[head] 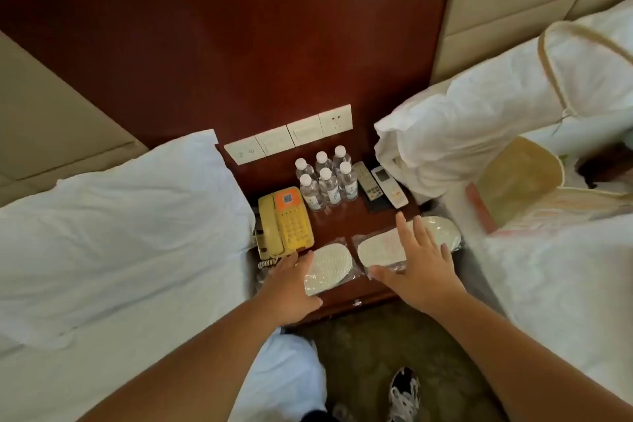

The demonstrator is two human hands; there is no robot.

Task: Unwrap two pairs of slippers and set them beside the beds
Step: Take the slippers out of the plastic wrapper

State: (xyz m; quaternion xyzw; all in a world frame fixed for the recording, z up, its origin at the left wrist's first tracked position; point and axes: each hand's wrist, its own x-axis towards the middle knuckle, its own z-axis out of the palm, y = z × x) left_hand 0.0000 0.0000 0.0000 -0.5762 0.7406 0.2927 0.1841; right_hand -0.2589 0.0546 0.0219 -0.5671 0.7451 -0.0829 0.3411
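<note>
Two white slipper pairs lie plastic-wrapped; left hand, right hand spread, holding nothing.

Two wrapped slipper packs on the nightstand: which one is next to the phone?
The left pack, at the left hand, lies beside the yellow phone; the right pack lies toward the right bed.

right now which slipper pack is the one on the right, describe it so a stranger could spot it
Find the dark wooden nightstand between the two white beds. Along its front edge lie two clear-wrapped slipper packs; yours is the right slipper pack, under the open right hand. Unlike the left slipper pack beside the yellow telephone, it lies crosswise below the two remotes.
</note>
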